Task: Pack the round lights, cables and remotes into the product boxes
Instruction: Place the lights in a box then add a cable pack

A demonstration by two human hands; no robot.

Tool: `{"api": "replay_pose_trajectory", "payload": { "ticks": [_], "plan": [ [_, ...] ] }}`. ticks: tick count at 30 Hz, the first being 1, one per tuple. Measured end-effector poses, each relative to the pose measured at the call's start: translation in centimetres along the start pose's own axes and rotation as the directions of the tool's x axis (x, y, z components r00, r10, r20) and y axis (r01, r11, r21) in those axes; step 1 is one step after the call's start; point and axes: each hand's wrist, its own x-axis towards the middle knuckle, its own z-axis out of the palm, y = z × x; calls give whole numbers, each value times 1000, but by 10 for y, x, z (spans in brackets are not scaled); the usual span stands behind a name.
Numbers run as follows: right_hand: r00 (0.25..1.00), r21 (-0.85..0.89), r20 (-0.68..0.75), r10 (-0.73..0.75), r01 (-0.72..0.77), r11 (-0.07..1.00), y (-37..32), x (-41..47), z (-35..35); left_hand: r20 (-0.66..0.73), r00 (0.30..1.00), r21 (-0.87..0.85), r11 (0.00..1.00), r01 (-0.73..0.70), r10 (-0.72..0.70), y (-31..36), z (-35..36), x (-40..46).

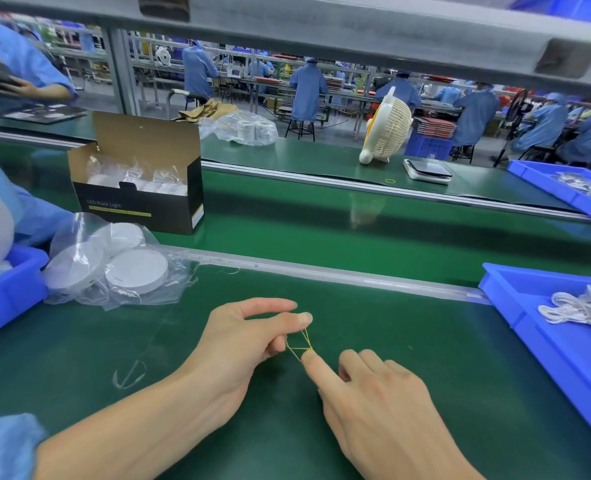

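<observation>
- Left hand [242, 337]: hovers low over the green bench mat [391, 393]. Thumb and fingertips are drawn close together and pinch one end of a yellow rubber band [299, 344], which is stretched taut and crossed over itself.
- Right hand [373, 396]: forefinger extended and hooked into the other end of the rubber band; the remaining fingers are loosely curled and hold nothing else.
- Rubber band position: spans the short gap between the two hands, above the mat. Neither hand touches any light, cable or remote.
- Cables [579, 308]: a heap of coiled white cables lies in the blue bin [515, 306] to the right, well apart from both hands.
- Round lights [114, 268]: three white bagged discs lie on the mat to the left, just beside another blue bin [7, 292], near the left hand but not touching it.
- Product box [138, 185]: stands open on the conveyor belt [321, 220] beyond the lights, flap up, with bagged white items already inside.
- Remotes: none can be identified.
- Judged progress: one box is partly filled and not closed. The three loose lights and the cables remain unpacked. The band is probably being readied for bundling.
</observation>
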Motion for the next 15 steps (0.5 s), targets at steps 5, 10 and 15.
{"api": "replay_pose_trajectory", "payload": {
  "ticks": [5, 10, 15],
  "plan": [
    [1000, 11, -13, 5, -5, 1000, 0, 0, 0, 29, 999, -34, 999, 27, -26, 1, 0, -1],
    [999, 19, -50, 0, 1, 1000, 1, -1, 1, 57, 995, 65, 995, 78, -82, 1, 1, -3],
    [999, 2, -38, -3, 3, 1000, 5, -1, 1, 137, 975, 30, 985, 172, -175, 2, 0, -4]
  ]
}}
